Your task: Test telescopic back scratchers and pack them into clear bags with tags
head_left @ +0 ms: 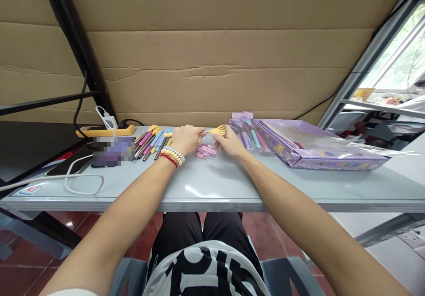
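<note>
A yellow back scratcher (217, 130) with a claw-shaped head and a thin metal rod lies crosswise between my hands, above the table. My left hand (186, 139) is closed around its handle, whose yellow end sticks out on the left. At the claw, my right hand (230, 142) pinches the head between thumb and fingers. Small pink printed cards (206, 151) lie on the table below and between my hands. Left of my left hand rests a pile of similar scratchers (149, 142) with pink, blue, purple and yellow handles and metal rods.
On the right are scratchers in clear bags (247, 132) with purple headers, beside a shallow purple box (332, 163) with clear plastic over it. A phone (113, 152), white cable (84, 192) and yellow power strip (109, 131) occupy the left. Cardboard (212, 52) stands behind the grey table (212, 187).
</note>
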The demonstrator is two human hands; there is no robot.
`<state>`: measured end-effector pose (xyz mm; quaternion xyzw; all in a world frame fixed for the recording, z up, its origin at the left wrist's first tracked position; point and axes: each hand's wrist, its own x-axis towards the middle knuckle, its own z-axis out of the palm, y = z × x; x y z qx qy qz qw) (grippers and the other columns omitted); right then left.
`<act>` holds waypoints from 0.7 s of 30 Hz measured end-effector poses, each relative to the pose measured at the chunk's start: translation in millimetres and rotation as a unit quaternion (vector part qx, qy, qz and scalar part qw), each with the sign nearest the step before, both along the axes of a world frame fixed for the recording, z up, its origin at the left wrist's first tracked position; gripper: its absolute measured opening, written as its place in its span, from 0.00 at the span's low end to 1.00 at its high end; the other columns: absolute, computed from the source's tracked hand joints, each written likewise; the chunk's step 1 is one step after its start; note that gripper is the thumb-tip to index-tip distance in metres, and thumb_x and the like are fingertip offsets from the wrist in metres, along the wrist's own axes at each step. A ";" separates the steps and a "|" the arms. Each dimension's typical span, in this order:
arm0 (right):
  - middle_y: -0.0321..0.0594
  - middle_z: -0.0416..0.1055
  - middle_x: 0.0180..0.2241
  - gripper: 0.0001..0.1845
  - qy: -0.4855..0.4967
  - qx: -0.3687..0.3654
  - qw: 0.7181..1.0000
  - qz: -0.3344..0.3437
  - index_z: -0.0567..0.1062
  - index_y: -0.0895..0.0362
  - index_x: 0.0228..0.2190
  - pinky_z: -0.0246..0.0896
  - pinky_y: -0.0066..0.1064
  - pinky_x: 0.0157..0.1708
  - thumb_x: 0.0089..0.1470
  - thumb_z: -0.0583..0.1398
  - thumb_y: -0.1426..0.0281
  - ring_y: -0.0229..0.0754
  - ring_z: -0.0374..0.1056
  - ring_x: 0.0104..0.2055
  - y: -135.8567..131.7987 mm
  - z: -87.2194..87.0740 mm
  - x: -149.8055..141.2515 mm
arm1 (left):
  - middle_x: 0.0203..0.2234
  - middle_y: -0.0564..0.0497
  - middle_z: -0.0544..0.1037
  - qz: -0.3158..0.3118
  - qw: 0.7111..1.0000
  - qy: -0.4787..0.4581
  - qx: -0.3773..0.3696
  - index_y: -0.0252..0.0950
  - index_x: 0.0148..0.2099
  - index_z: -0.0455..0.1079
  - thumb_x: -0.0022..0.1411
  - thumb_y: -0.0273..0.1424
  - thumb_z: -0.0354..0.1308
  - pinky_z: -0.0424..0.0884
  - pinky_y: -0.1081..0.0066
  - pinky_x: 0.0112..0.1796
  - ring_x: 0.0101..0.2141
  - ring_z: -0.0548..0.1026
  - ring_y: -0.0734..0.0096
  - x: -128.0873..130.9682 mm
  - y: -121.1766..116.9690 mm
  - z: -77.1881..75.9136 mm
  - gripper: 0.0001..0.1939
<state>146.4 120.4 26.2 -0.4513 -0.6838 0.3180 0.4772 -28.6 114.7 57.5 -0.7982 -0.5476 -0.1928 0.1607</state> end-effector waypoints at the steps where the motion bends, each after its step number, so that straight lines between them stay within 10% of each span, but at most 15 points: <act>1: 0.28 0.65 0.21 0.22 -0.007 0.002 1.000 -0.008 0.56 0.54 0.37 0.51 0.26 0.19 0.47 0.58 0.57 0.34 0.60 0.19 0.9 -0.4 1.1 | 0.30 0.47 0.79 -0.004 1.000 -0.001 -0.002 0.45 0.39 0.75 0.65 0.43 0.42 0.62 0.67 0.32 0.35 0.76 0.60 -1.2 0.4 -0.1 0.19; 21: 0.31 0.66 0.21 0.15 -0.165 0.042 0.981 -0.089 0.62 0.54 0.35 0.54 0.29 0.26 0.44 0.58 0.63 0.39 0.63 0.25 1.1 7.1 14.4 | 0.36 0.49 0.80 -0.045 0.997 -0.041 -0.052 0.46 0.48 0.73 0.63 0.38 0.47 0.66 0.69 0.34 0.39 0.76 0.61 -0.9 -2.8 -1.4 0.17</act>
